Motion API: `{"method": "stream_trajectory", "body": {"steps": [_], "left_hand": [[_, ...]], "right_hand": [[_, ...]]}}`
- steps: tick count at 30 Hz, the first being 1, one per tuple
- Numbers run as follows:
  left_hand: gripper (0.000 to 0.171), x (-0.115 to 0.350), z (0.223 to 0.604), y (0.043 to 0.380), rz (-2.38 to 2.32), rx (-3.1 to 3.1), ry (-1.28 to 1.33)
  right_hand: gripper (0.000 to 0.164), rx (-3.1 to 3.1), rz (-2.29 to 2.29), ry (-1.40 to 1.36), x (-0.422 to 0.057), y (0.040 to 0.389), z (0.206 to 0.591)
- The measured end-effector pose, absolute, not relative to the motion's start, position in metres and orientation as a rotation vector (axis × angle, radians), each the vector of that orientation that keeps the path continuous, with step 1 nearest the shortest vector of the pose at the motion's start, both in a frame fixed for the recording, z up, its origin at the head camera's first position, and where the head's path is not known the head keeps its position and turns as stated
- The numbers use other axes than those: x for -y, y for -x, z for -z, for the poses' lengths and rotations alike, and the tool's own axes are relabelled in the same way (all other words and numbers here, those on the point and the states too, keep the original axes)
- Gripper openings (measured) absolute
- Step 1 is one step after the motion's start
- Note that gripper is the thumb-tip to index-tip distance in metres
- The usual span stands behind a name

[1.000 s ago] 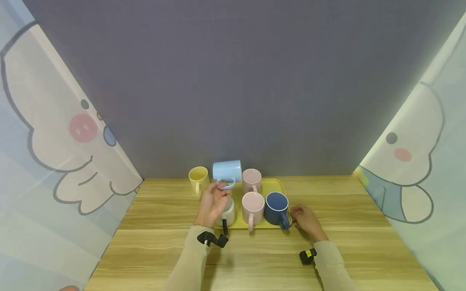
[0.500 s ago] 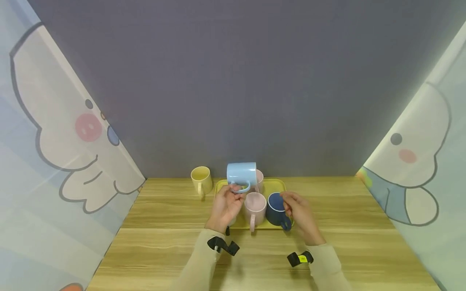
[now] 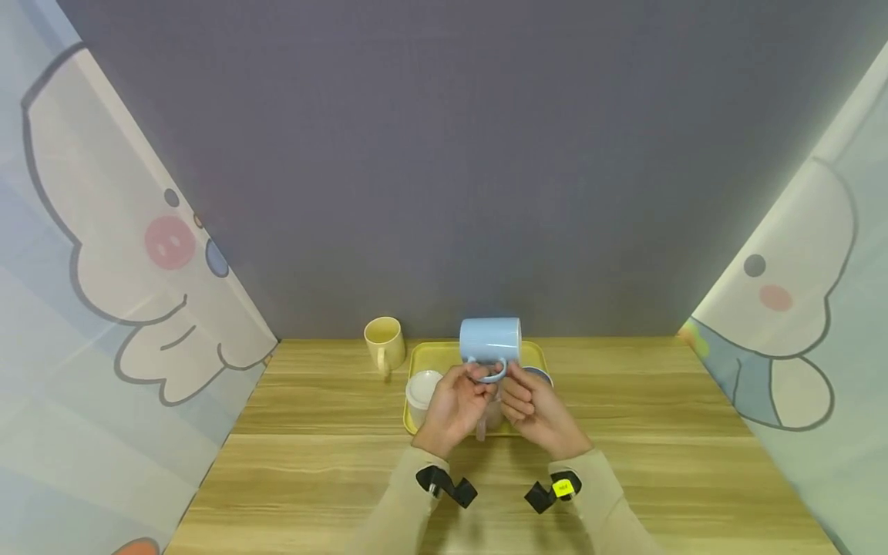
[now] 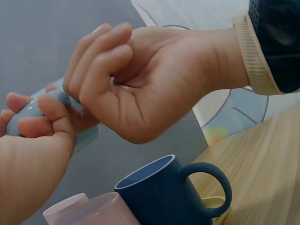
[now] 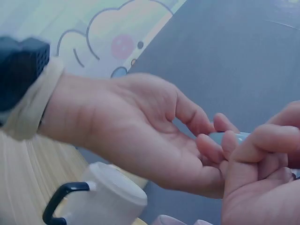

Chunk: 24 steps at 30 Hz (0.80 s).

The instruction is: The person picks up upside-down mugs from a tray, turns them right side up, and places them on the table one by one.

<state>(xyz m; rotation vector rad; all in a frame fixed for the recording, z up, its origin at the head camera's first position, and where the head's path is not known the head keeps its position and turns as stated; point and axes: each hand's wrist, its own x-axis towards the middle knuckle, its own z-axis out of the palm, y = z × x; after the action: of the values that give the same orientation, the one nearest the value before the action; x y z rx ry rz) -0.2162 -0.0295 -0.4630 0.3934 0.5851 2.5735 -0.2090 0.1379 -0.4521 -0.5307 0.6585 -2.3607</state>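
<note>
A light blue mug point(image 3: 489, 338) lies sideways in the air above the yellow tray point(image 3: 432, 353). My left hand point(image 3: 454, 408) grips its handle, and curled fingers wrap round that handle in the left wrist view. My right hand point(image 3: 537, 410) pinches the same handle from the other side, its fingers bent. Beneath the hands, a pink mug point(image 3: 494, 415) and a navy mug point(image 3: 538, 375) are partly covered in the head view. The left wrist view shows the navy mug upright. A white mug point(image 3: 422, 391) stands on the tray's left; the right wrist view shows its black handle point(image 5: 61, 199).
Left of the tray, a yellow mug point(image 3: 385, 343) stands on the wooden table point(image 3: 312, 447). A grey wall point(image 3: 444, 193) rises behind the table, with printed cartoon panels at both sides. Another pink mug point(image 4: 68, 206) shows in the left wrist view.
My left hand has carried the light blue mug rightward over the tray. My right hand has come left from beside the navy mug and taken hold of the light blue mug's handle.
</note>
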Motion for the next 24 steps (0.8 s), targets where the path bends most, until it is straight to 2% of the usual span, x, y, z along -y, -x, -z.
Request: {"method": "stream_trajectory", "body": {"steps": [11, 18, 24], "left_hand": [[0.027, 0.029, 0.469, 0.213, -2.504, -0.783, -0.424], [0.025, 0.038, 0.464, 0.212, -2.309, -1.669, -0.294], [0.022, 0.079, 0.458, 0.227, -2.139, -2.267, -0.209]], "right_hand": [[0.036, -0.467, 2.349, 0.609, -0.136, 0.208, 0.457], [0.045, -0.546, 2.418, 0.725, -0.135, 0.205, 0.457], [0.040, -1.097, 2.493, 0.765, -0.146, 0.203, 0.457]]}}
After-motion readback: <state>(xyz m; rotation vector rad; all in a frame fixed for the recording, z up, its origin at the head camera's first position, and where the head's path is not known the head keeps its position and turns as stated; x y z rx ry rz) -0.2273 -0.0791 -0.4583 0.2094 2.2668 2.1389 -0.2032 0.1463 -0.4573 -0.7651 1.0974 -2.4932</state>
